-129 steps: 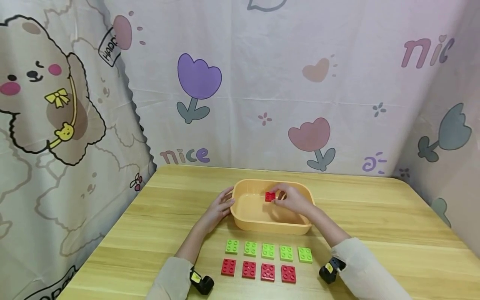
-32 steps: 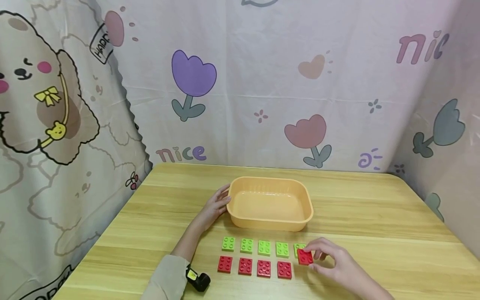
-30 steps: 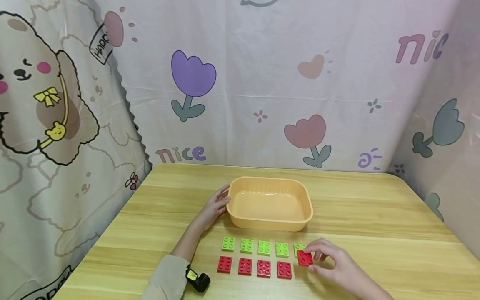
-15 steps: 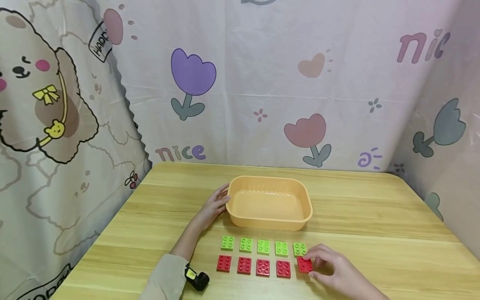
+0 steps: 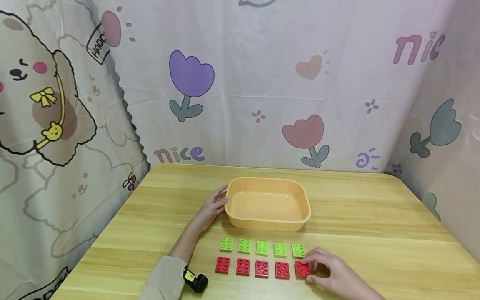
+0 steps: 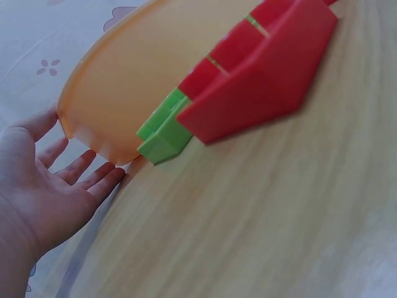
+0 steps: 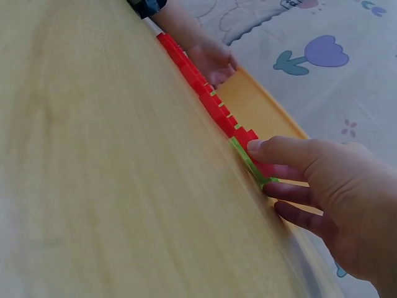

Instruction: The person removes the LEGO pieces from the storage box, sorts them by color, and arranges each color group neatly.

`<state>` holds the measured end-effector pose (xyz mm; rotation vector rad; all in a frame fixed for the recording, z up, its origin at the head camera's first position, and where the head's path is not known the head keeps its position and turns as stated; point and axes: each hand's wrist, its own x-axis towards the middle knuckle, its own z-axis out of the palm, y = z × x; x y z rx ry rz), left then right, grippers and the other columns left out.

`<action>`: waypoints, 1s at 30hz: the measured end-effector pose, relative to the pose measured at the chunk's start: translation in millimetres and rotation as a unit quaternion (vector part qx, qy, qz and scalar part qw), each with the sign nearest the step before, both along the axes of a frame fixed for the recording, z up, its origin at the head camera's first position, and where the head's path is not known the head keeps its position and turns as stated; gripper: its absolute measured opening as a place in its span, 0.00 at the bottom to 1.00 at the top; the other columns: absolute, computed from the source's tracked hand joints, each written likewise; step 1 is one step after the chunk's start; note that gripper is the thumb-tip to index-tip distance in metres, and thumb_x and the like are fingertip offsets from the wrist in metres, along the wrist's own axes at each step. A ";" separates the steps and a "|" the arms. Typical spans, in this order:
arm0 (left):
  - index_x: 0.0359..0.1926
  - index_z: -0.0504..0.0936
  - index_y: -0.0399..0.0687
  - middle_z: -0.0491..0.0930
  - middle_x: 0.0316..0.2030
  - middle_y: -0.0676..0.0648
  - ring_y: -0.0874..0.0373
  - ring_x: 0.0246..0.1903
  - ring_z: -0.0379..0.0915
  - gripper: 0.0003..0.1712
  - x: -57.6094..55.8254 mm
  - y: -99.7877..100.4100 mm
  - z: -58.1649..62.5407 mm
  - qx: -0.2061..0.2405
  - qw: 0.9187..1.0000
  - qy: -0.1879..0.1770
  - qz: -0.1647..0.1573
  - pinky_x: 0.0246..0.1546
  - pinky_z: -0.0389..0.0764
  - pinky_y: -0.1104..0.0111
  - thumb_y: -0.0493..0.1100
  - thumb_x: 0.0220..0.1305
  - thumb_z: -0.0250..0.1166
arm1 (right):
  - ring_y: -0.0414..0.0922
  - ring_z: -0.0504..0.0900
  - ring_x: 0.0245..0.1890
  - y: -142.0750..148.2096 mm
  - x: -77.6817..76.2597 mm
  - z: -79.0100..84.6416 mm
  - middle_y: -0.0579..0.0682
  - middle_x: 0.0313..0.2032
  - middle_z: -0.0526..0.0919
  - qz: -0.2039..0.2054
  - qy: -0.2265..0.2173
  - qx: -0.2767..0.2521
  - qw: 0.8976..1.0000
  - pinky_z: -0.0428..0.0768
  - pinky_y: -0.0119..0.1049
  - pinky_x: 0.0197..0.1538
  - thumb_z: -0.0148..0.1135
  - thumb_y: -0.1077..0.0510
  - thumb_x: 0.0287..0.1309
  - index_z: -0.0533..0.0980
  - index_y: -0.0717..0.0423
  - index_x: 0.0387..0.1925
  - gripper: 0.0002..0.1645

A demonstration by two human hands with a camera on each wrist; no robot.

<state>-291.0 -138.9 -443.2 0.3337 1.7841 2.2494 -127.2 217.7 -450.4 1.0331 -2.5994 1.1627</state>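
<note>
Five-stud-free wording aside, a red toy building brick [image 5: 301, 269] lies at the right end of the red row, pinched between thumb and fingertips of my right hand [image 5: 333, 271]. The right wrist view shows that thumb on a red brick [image 7: 245, 138], the other fingers behind. Several more red bricks [image 5: 261, 269] run left from it, and several lime-green bricks [image 5: 262, 248] form a parallel row just behind. My left hand [image 5: 207, 211] touches the left side of a yellow-orange plastic basin [image 5: 264, 225]; its fingers are extended against the outer wall in the left wrist view.
All of this stands on a wood-grain table [image 5: 360, 208]. A printed curtain [image 5: 240, 83] hangs behind the table and along its sides. On the left wrist sits a small black camera [image 5: 196, 281]. Inside the basin only its bare floor shows.
My right hand has carried the red brick from inside the basin to the front right, then lowered it level with the other red bricks. The left hand has stayed at the basin.
</note>
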 end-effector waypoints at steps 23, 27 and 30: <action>0.69 0.54 0.45 0.51 0.66 0.36 0.43 0.63 0.52 0.31 -0.9 0.7 -0.9 -0.007 1.000 0.003 -0.003 0.59 0.62 0.55 0.37 0.67 0.53 | 0.34 0.70 0.31 1.6 -1.1 -2.8 0.35 0.33 0.72 0.006 -0.006 0.016 1.000 0.73 0.25 0.28 0.67 0.54 0.52 0.76 0.45 0.44 0.16; 0.69 0.54 0.45 0.51 0.66 0.36 0.43 0.63 0.52 0.32 -0.3 -0.2 -0.4 -0.008 1.000 0.004 -0.002 0.59 0.61 0.54 0.38 0.67 0.53 | 0.33 0.70 0.31 1.5 -1.9 -2.4 0.35 0.34 0.71 0.008 -0.002 0.019 1.000 0.72 0.24 0.28 0.67 0.54 0.52 0.76 0.45 0.44 0.16; 0.69 0.53 0.44 0.51 0.66 0.36 0.43 0.63 0.52 0.32 -0.1 -0.5 -0.2 -0.006 1.000 0.007 -0.005 0.59 0.61 0.54 0.38 0.67 0.53 | 0.33 0.70 0.31 1.5 -1.9 -1.5 0.34 0.34 0.71 0.006 -0.009 0.024 1.000 0.72 0.24 0.29 0.67 0.53 0.52 0.76 0.45 0.44 0.16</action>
